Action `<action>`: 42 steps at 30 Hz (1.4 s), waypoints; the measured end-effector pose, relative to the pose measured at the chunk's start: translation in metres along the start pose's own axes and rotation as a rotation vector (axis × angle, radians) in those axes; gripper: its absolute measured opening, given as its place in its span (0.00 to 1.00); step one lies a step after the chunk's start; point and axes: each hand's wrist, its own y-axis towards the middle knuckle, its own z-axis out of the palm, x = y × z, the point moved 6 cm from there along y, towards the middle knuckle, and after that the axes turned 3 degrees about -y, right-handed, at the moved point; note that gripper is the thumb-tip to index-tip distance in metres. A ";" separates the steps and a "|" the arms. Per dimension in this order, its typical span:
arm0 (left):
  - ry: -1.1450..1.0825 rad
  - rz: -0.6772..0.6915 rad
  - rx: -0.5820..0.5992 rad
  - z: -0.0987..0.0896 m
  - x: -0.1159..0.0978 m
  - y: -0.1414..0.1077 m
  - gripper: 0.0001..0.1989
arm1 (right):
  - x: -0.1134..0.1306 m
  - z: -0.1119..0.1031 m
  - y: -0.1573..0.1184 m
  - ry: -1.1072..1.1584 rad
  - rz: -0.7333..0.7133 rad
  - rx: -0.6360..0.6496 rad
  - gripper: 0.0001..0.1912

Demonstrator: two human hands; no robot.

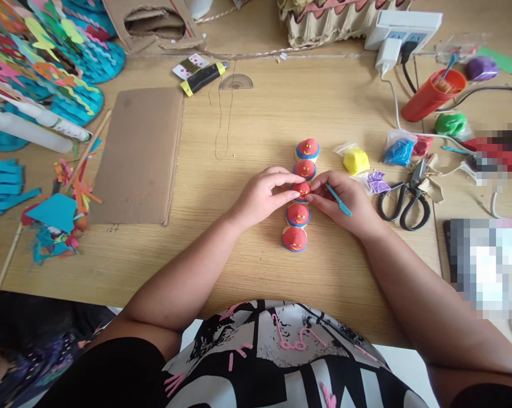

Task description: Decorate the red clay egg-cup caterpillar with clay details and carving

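On the bench (256,124), the left hand (264,195) narrowly braces the middle red face (303,191) while the right hand (354,205), blue tool (338,199) tucked in, had best pinch lightly.

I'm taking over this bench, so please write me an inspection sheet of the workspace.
Surface: wood-grain tabletop, no spill seen.
Job's things: row of five smiling red domes; yellow clay packet beyond the right hand.
Clutter: paper scraps and cardboard sheet at left; scissors at right.
Hands: left hand and right hand both at the middle dome; right holds a blue tool.
Cables: white cable and black cable, plugged into the power strip.
Surroundings: egg cartons at the far side; co-workers' hands, nothing seen.
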 end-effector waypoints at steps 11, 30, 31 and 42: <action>0.054 -0.001 0.019 -0.006 0.003 -0.004 0.22 | 0.001 -0.009 -0.004 -0.038 0.007 -0.045 0.15; 0.232 0.081 0.038 0.002 -0.008 -0.011 0.20 | 0.001 -0.005 -0.002 -0.387 -0.223 -0.077 0.19; 0.194 0.065 0.023 0.002 -0.007 -0.011 0.20 | 0.002 -0.006 -0.002 -0.384 -0.230 -0.082 0.19; -0.678 -0.468 -0.181 0.016 0.011 -0.018 0.27 | 0.012 -0.012 -0.007 -0.357 -0.343 -0.168 0.21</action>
